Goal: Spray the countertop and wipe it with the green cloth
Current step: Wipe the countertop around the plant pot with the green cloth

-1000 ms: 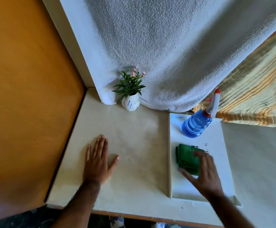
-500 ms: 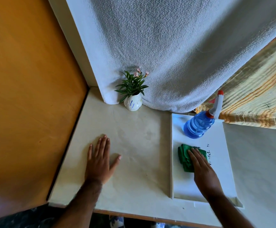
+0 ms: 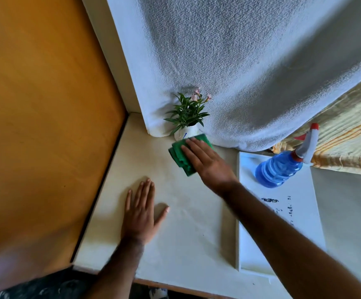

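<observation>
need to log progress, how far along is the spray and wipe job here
Looks done: the spray bottle stands on the white tray, nobody holding it; whether the counter is wet cannot be told. In hand: the right hand presses the green cloth flat on the countertop by the small plant. Left: wiping nearly everything else.

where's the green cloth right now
In the head view the green cloth lies on the countertop near the back, pressed flat under the right hand, just in front of the small potted plant and left of the white tray.
</observation>
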